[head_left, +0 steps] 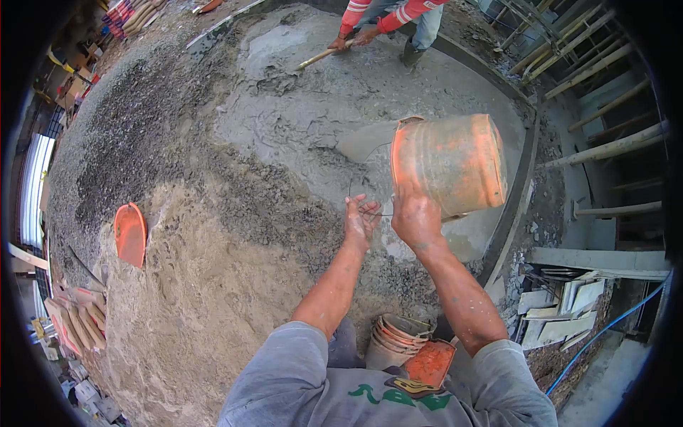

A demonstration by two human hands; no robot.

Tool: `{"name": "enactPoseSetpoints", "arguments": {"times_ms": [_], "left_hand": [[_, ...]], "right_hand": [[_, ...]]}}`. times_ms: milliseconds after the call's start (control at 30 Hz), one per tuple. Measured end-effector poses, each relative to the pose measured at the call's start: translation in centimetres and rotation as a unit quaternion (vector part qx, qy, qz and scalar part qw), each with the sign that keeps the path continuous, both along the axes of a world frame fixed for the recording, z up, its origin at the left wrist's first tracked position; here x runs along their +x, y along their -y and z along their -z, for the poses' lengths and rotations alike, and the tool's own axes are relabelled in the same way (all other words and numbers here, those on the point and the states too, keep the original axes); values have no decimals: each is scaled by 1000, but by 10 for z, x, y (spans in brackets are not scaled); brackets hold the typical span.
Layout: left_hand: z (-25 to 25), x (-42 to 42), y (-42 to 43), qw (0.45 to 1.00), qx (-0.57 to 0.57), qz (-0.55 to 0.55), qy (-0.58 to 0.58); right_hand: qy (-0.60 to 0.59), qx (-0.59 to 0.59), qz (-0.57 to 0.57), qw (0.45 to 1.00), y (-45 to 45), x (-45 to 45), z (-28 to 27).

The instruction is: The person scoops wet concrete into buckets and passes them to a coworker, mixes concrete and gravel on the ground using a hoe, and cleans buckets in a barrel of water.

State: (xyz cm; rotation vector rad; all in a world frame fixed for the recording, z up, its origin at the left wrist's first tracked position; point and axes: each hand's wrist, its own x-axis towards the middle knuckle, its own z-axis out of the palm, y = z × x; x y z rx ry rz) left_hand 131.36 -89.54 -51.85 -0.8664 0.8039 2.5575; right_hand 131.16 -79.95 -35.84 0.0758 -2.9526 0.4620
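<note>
An orange bucket (452,167), smeared with cement, is tipped on its side above the grey wet mix (299,128). Grey liquid (366,141) runs from its mouth into the mix. My right hand (417,219) is closed on the bucket's near side by the rim; its fingertips are hidden. My left hand (361,222) is palm up just left of the bucket, fingers parted, with the thin wire handle (377,214) running across them. At the top, a co-worker's hands (352,39) grip a wooden tool handle (324,55), whose lower end is hidden in the mix.
Gravel (135,114) and sand (206,299) are heaped to the left, with an orange scoop-like piece (130,235) on the sand. Stacked buckets (395,341) stand by my legs. A low border (514,199) edges the mix at right, before broken boards (565,313) and poles (605,146).
</note>
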Motion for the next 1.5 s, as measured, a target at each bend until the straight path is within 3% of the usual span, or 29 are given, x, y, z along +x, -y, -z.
{"name": "enactPoseSetpoints", "arguments": {"times_ms": [67,133,233,333,433,533,667,733,833,900,1033,1100,1167,1233,1333,1500], "left_hand": [[-35,10,-28,998,-6,46,-34],[-72,20,-59,992,7,96,-80],[-164,55,-109,949,-27,222,-221],[-272,129,-168,873,-26,353,-335],[-338,237,-243,778,23,485,-398],[-365,386,-306,673,102,603,-417],[-373,581,-386,411,168,761,-473],[-368,674,-411,314,157,807,-474],[-327,777,-443,295,72,818,-488],[-284,822,-480,312,13,791,-526],[-150,870,-554,296,-138,772,-545],[-28,877,-581,262,-245,777,-518],[-6,897,-573,32,-426,701,-572],[-40,926,-555,93,-469,757,-445],[15,950,-560,53,-473,741,-473],[68,943,-582,7,-501,718,-482]], "right_hand": [[-81,-32,-8,996,-60,36,-23],[-130,-43,70,988,-113,86,-70],[-170,-209,310,912,-190,199,-115],[-286,-304,412,810,-215,344,-165],[-387,-233,529,719,-211,499,-204],[-473,-176,606,615,-183,650,-212],[-498,-154,711,473,-180,809,-209],[-475,-227,736,426,-205,882,-190],[-460,-365,719,371,-256,963,-132],[-334,-301,806,385,-307,993,-89],[-170,-406,845,305,-380,1011,3],[-95,-374,877,287,-378,1017,101],[18,-236,925,297,-368,1009,172],[21,-343,912,224,-374,1000,180],[-23,-353,913,202,-395,994,219],[-30,-366,896,249,-391,989,299]]}}
